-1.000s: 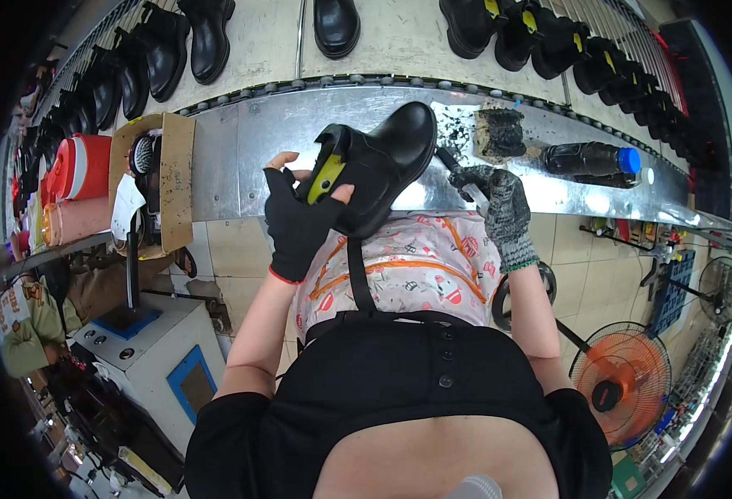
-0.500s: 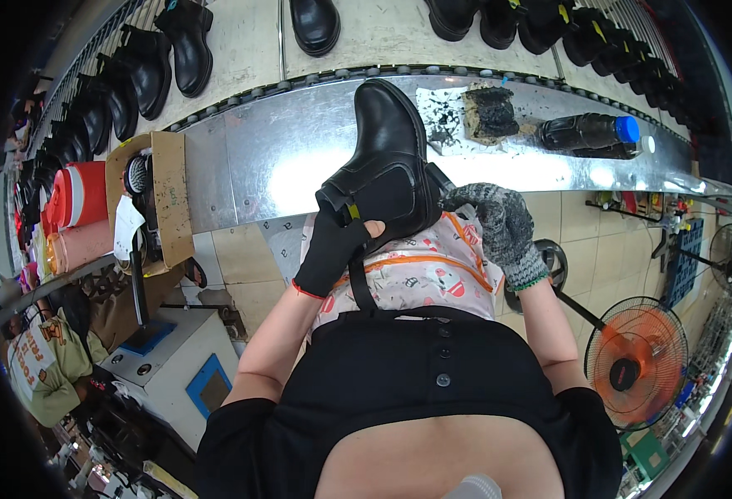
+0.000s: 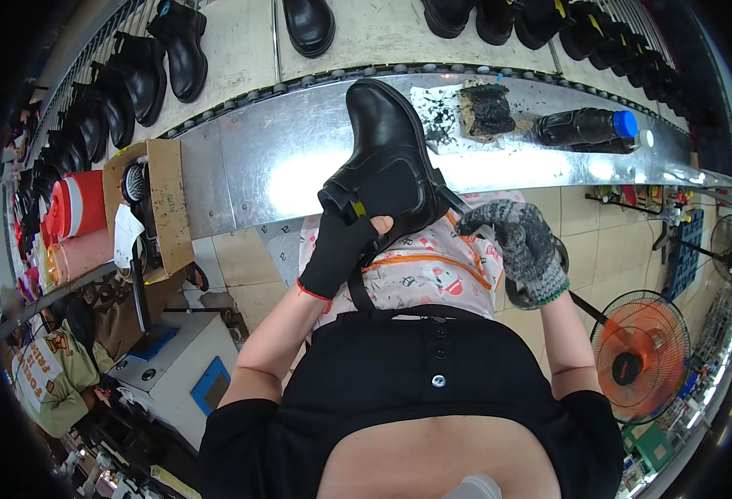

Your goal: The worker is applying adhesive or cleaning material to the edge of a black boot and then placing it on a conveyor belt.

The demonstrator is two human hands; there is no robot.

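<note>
A black leather ankle boot with a dark elastic side panel rests toe away, its front over the metal ledge. My left hand, in a black glove with the thumb tip bare, is closed on the boot's upper opening beside a yellow tab. To the right, my right hand wears a grey knitted glove, fingers curled round a narrow dark tool. That tool's far end meets the boot's heel edge; its exact kind is unclear. Beneath the boot, a printed pale cloth covers my lap.
On the metal ledge lie a blackened sponge block on a stained sheet and a dark bottle with a blue cap. A conveyor beyond carries several boots. An open cardboard box stands left; an orange fan right.
My right hand has drawn back to the right and slightly down, showing more of the dark tool at the heel. The left hand keeps its hold on the boot.
</note>
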